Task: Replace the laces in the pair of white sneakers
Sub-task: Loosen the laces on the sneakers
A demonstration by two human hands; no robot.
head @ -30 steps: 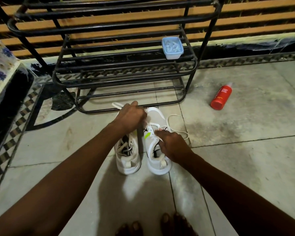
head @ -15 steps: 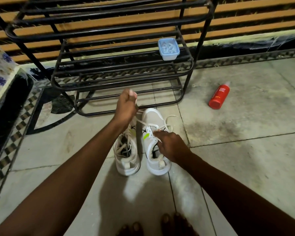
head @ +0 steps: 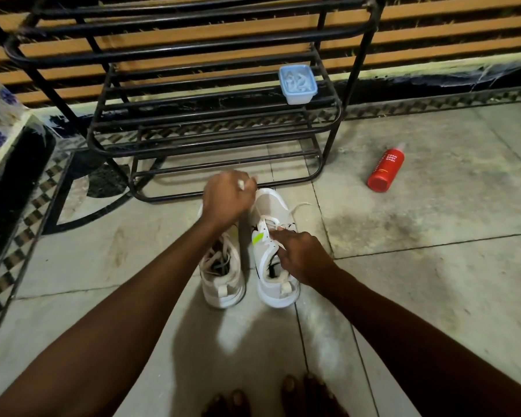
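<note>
Your left hand [head: 226, 203] has drawn the white lace [head: 300, 206] up and out from the right sneaker [head: 269, 203], so I judge the old lace is coming free of its lower eyelets. The left sneaker [head: 223, 293] stays laced beside it on the floor [head: 403, 281]. The left hand is clenched on the lace, raised past the toes. Your right hand [head: 301, 254] curls over the right sneaker's eyelet row, pinning it.

The left hand [head: 226, 200] was blurred and hid the toe of the left sneaker [head: 223, 291]. The shoe rack [head: 175, 48] ran off the top edge.
</note>
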